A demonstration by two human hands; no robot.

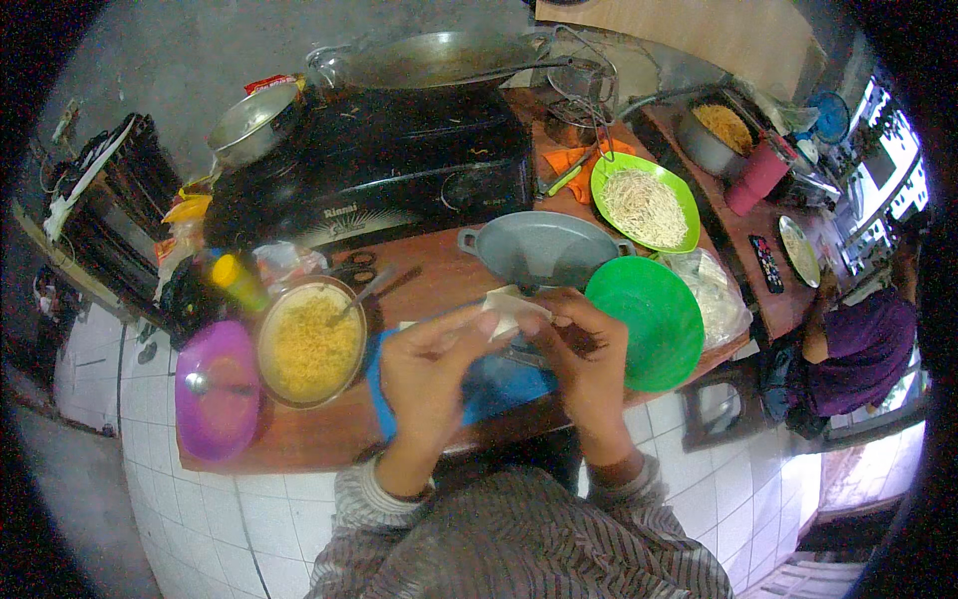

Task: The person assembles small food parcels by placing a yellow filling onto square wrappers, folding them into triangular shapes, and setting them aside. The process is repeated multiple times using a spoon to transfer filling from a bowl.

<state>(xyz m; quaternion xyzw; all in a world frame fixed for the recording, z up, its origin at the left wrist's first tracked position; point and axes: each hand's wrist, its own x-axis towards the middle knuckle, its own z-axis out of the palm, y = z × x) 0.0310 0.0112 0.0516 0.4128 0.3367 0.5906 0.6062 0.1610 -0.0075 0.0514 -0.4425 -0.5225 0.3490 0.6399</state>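
Note:
Above the front of the wooden table, my left hand (pixel 424 364) and my right hand (pixel 591 349) pinch a thin, whitish folded wrapper (pixel 509 305) between their fingertips. Its underside is hidden from me. Beneath my hands lies a blue sheet (pixel 489 391). To the left stands a round bowl (pixel 265 371) of yellow-orange shredded filling, with a spoon (pixel 373 287) in it. Just beyond the wrapper is a grey two-handled pan (pixel 539 240). A green plate (pixel 649 324) sits close to my right hand.
A black gas stove (pixel 389 170) carries a large wok (pixel 429 62). Pale strips fill a lime-green dish (pixel 609 178) at the right, near a plastic bag (pixel 720 309). A purple tray (pixel 218 419) overhangs the left edge. Another person (pixel 863 349) is at far right.

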